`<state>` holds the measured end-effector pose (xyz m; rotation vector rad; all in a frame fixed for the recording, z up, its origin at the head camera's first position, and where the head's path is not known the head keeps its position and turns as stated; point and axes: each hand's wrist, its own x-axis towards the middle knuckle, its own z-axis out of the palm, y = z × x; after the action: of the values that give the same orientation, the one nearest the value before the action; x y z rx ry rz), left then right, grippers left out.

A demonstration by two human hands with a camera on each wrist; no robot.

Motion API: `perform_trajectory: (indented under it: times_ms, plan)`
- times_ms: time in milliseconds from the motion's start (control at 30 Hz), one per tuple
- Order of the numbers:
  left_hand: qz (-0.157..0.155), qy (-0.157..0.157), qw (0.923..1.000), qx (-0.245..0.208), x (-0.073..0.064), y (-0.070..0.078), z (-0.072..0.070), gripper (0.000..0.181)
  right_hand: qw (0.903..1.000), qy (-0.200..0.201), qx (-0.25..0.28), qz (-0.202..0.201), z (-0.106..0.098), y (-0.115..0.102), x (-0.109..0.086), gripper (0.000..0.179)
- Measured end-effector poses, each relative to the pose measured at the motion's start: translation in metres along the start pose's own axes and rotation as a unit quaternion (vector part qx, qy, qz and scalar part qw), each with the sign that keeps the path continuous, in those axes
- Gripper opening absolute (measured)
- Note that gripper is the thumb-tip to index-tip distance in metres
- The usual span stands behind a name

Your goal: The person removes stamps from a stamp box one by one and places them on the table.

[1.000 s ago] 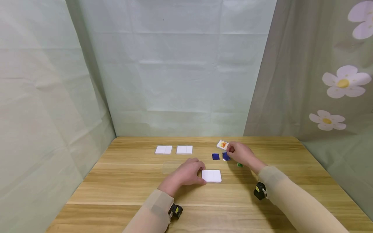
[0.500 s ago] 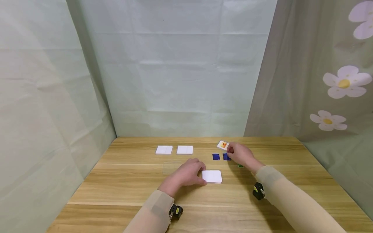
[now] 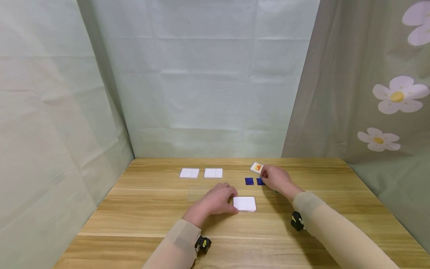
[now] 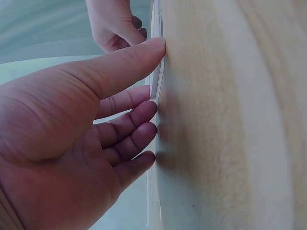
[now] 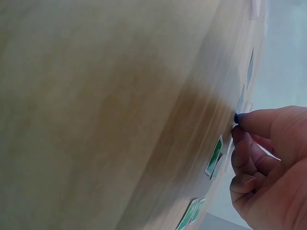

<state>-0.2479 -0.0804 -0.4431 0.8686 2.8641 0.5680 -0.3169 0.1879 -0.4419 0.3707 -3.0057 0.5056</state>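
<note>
I have my left hand loosely spread, thumb touching a white card stack, my right hand pinching a blue square, nearer the far edge of the table

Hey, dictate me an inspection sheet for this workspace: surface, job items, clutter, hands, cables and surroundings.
Surface: wood-grain table.
Job items: stack of white cards lying flat; left blue card and right blue card farther back; picture card behind them; two white cards farther left; green pieces near the right hand.
Clutter: faint transparent item beside the left hand; nature unclear.
Hands: left holds the white stack at its left end; right pinches the right blue card.
Cables: nothing seen.
Surroundings: pale sheet behind, flowered curtain at right.
</note>
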Motion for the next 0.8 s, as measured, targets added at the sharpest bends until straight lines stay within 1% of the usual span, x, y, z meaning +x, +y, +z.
perform_trajectory:
  times_ms: [233,500,667,800]
  plan:
    - [0.000,0.002,1.0000,-0.002,0.0013,-0.0003,0.0004,0.043,1.0000,-0.002,0.000,0.009,-0.0026,-0.0019,0.0002,0.010]
    - [0.000,0.001,1.0000,-0.001,-0.0001,-0.0002,-0.0003,0.045,0.9999,0.001,0.004,0.012,-0.0004,-0.0030,-0.0003,0.009]
    - [0.006,0.004,1.0000,-0.003,-0.0009,-0.0003,-0.0005,0.045,0.9997,0.000,0.019,0.013,-0.0024,-0.0040,-0.0022,0.008]
    - [0.009,0.006,0.9999,-0.002,-0.0005,0.0002,-0.0017,0.045,0.9993,0.004,0.035,0.011,-0.0062,-0.0055,-0.0073,0.008]
